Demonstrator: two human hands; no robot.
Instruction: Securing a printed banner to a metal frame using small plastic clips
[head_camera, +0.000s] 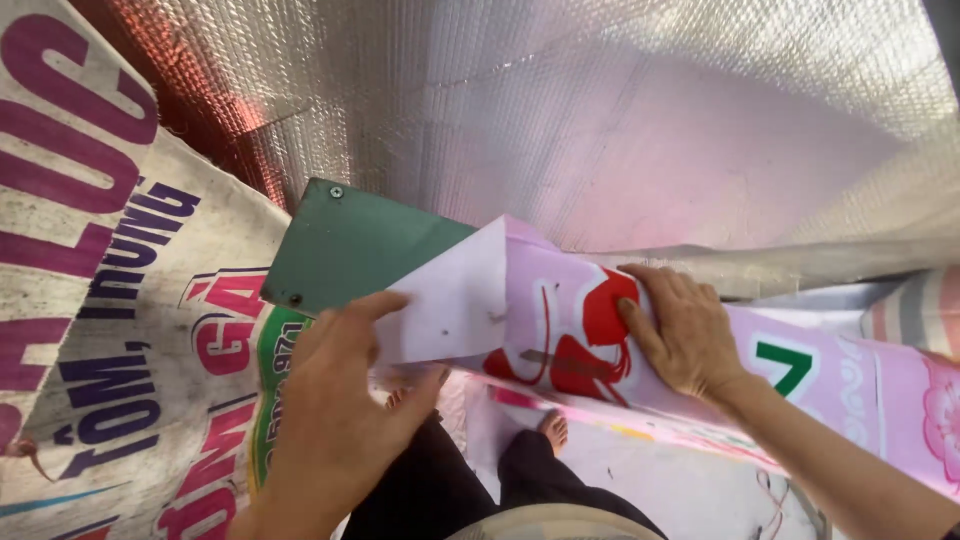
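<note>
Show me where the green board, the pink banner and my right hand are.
green board (345, 245), head view, middle of its flat face
pink banner (560, 300), head view, printed face between the hands
right hand (685, 330), head view, back of hand
</note>
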